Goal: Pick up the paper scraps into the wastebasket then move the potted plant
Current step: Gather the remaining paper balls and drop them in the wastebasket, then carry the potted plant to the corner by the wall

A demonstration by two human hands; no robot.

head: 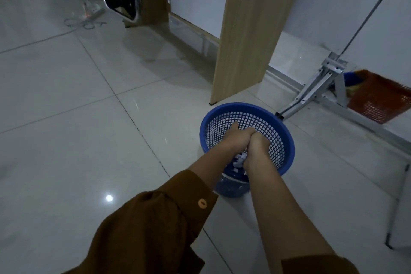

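your left hand (236, 138) and right hand (255, 149), pressed together, cup light, loose paper scraps (239, 161) over the blue wastebasket (287, 135) on the floor; keep the grip cupped underneath so none flutter out.

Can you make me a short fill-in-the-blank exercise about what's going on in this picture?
1. Both hands reach into the round ____ mesh plastic wastebasket.
2. The left hand and right hand are pressed ____.
3. White paper scraps show beneath the ____.

Missing words: blue; together; hands
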